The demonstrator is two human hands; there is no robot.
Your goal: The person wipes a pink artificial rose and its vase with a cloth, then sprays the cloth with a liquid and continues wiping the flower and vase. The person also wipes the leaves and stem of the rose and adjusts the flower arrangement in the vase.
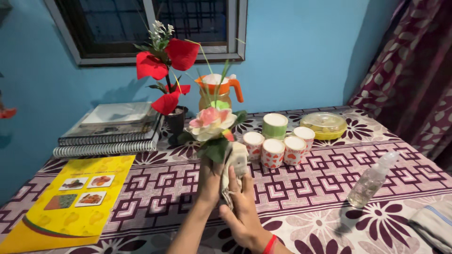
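Nearest, my right hand (242, 209) grips a cloth (234, 164) against the artificial flower (210, 123) my left hand (209, 181) clasps.

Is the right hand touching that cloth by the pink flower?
Touching. The head view shows the right hand with its fingers pressed against the pale cloth, which is wrapped against the pink flower held up by the left hand.

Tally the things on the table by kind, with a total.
Cups: 5
Spiral notebooks: 2
Flower vase: 1
Jug: 1
Yellow lidded dish: 1
Spray bottle: 1
Yellow booklet: 1
Folded cloth: 1
Total: 13
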